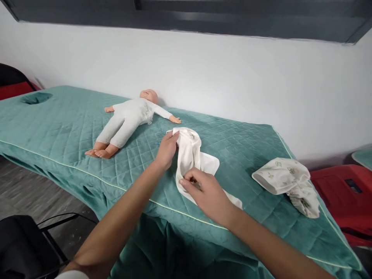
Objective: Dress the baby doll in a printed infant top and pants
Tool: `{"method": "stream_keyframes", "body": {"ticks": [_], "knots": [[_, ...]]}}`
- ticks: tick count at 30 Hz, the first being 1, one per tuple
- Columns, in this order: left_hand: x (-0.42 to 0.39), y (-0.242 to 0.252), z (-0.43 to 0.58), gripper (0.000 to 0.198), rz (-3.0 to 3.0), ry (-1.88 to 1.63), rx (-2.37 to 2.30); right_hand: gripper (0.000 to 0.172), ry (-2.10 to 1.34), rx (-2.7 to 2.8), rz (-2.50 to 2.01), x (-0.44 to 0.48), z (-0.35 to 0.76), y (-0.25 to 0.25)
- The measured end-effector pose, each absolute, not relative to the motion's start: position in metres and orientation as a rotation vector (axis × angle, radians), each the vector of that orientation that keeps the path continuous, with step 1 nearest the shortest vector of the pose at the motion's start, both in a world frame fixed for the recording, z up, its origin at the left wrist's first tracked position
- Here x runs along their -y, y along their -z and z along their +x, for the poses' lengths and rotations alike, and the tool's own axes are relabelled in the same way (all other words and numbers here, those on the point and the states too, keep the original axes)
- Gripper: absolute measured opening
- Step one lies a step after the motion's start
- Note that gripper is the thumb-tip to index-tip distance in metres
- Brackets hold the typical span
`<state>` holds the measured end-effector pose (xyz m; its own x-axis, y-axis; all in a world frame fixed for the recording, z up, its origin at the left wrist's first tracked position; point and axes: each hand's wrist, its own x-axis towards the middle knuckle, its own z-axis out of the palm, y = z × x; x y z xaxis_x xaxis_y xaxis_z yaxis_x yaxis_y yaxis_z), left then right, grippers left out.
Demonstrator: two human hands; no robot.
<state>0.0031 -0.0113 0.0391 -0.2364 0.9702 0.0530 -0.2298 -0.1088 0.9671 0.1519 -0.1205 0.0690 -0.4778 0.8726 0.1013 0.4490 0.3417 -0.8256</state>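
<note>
Straightening a white baby garment (pixel 190 153) mid-bed (pixel 72 131): left hand (pixel 167 149) pinches its top edge and right hand (pixel 207 193) its lower hem, each grip closed on cloth. A doll (pixel 128 118) lies at 11 o'clock. Smoothing it flat likely calls for even tension.

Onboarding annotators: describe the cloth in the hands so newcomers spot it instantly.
Start at the teal quilted table. Near its middle, right of the baby doll, a plain white garment is gripped by the left hand and right hand. The printed garment farther right is untouched.
</note>
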Motion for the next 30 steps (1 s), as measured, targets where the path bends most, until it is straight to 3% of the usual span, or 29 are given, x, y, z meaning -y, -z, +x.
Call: {"method": "stream_keyframes", "body": {"ticks": [3,6,8,12,17,22,30], "knots": [[0.002,-0.09,0.016,0.021,1.115,-1.35,-0.953,0.026,-1.269,1.767,-1.001,0.115,0.147,-0.084],[0.005,-0.134,0.017,0.022,1.443,-0.965,-0.695,0.022,-1.24,1.62,-0.831,0.105,0.147,-0.089],[0.017,-0.15,0.01,0.027,1.572,-0.988,-0.724,0.02,-1.177,1.547,-0.768,0.096,0.153,-0.087],[0.053,-0.15,-0.002,0.032,1.76,-1.246,-0.973,0.019,-1.189,1.387,-0.691,0.081,0.164,-0.086],[0.082,-0.14,0.004,0.034,1.857,-1.205,-1.122,0.009,-1.055,1.581,-0.644,0.073,0.168,-0.098],[0.081,-0.141,0.01,0.037,1.954,-1.156,-1.154,0.034,-0.771,2.042,-0.752,0.072,0.174,-0.104],[0.068,-0.171,0.01,0.026,2.469,-1.144,-1.139,0.036,-0.288,1.907,-0.822,0.071,0.2,-0.123]]}}
